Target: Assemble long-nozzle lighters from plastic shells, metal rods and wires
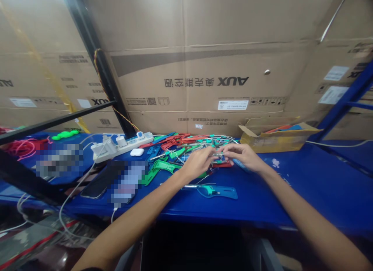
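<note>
Above the pile, my left hand [199,162] and my right hand [242,156] almost meet, fingers bent and pinched. Between their fingertips shows a small clear or shiny piece [217,154], too blurred to name. Beneath and behind them lies a heap of red, green and blue plastic parts with thin metal rods, among them a green gun-shaped part [163,166] left of my left hand. In front of my hands, near the table's front edge, rests a blue flat part [229,192] with a teal piece and a metal rod.
A power strip [124,145] with plugs and a white earphone case [136,152] stand left of the heap. Two phones, one black [101,181], lie nearer me. An open cardboard box [274,140] holds coloured parts at the back right. Cardboard sheets [186,61] wall the back.
</note>
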{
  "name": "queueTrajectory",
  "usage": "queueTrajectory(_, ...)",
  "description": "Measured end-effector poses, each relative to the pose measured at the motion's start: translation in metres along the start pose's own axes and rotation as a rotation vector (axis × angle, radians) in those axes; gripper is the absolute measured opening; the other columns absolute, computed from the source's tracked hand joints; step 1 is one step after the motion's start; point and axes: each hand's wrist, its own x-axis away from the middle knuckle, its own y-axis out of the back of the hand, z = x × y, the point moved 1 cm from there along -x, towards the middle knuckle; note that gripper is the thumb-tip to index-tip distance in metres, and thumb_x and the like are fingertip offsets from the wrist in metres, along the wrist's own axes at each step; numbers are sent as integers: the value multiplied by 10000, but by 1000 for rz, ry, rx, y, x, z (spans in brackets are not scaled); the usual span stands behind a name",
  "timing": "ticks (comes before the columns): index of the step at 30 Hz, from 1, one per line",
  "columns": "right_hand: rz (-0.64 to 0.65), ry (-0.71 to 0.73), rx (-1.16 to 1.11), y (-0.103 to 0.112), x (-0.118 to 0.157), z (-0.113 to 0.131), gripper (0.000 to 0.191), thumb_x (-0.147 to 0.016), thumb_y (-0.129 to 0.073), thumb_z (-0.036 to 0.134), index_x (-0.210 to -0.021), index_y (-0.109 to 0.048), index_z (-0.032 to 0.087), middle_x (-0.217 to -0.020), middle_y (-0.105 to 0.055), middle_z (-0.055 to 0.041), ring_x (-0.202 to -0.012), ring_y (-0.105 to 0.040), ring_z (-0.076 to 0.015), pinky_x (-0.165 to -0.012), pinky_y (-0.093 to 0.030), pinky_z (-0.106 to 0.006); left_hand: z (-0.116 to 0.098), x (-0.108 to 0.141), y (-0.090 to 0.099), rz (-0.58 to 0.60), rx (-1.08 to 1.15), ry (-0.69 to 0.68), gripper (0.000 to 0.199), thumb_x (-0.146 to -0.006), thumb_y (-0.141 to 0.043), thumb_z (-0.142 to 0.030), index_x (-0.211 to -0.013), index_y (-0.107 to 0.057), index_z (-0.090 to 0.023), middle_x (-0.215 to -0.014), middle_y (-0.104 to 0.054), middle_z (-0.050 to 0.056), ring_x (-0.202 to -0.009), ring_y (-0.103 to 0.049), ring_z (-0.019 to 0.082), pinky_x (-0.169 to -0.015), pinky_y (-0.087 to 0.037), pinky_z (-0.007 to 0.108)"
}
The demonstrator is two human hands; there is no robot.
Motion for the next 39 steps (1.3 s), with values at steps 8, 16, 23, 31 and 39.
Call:
queueTrajectory(8, -9, 8, 42, -4, 0, 4, 416, -784, -791, 577, -787, -713, 168, -1085, -754, -116, -605, -610, -128, -643, -542, -345, 1, 1, -1, -30, 9, -15, 36, -1029, -560, -227, -1046, -587, -209, -1025, -731, 61, -941, -710, 231, -814, -528, 309)
queueTrajectory(16, 4, 41, 78, -1, 0, 2, 401, -791, -790, 580, -740, -734, 186, -1063, -771, -102, -1002, -696, -266, -934, -530, -426, -1, 3, -3, -48, 11, -20, 31, -1032, -554, -226, -1038, -576, -205, -1012, -740, 55, -901, -727, 231, -740, -535, 296)
queueTrajectory(23, -42, 87, 21, -2, -1, -7, 352, -857, -755, 531, -1034, -733, 227, -1111, -761, -91, -866, -708, -208, -804, -579, -374, 1, -2, 3, -82, 13, -106, 134, -1061, -536, -307, -1072, -596, -188, -980, -733, 57, -887, -716, 215, -800, -550, 320)
queueTrajectory(31, -51, 93, 65, -3, -5, -12, 578, -800, -794, 560, -1291, -692, 272, -1273, -722, -103, -1108, -688, -284, -883, -586, -420, -3, -3, 10, -210, 33, -207, 252, -1075, -494, -351, -1164, -660, -183, -1138, -663, 121, -1094, -625, 249, -954, -512, 413)
queueTrajectory(39, -11, 88, 159, -20, -2, -15, 482, -846, -701, 644, -1073, -816, 235, -1079, -796, -71, -1068, -714, -313, -960, -560, -488, -6, 0, 4, -258, 120, -205, 246, -1065, -522, -373, -1151, -669, -195, -1045, -703, 87, -1005, -673, 213, -935, -525, 383)
